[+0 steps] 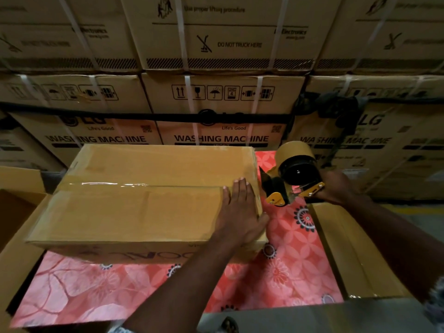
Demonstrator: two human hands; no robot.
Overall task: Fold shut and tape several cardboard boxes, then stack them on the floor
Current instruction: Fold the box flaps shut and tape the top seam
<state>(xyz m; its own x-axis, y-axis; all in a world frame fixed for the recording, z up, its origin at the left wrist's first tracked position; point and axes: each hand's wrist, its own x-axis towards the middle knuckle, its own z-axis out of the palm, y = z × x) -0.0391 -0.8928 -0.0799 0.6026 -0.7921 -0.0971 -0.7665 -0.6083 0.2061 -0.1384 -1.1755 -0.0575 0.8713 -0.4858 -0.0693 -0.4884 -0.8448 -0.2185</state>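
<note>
A closed brown cardboard box lies on a pink flowered cloth, with a strip of clear tape along its top seam. My left hand rests flat, fingers spread, on the box's right end, at the tape's end. Just right of the box, my right hand grips the handle of a yellow and black tape dispenser with a brown tape roll. The dispenser's blade end hovers beside the box's right edge.
Tall stacks of strapped washing machine cartons form a wall right behind the work surface. Open cardboard boxes stand at the left and at the right. A grey surface edge runs along the bottom.
</note>
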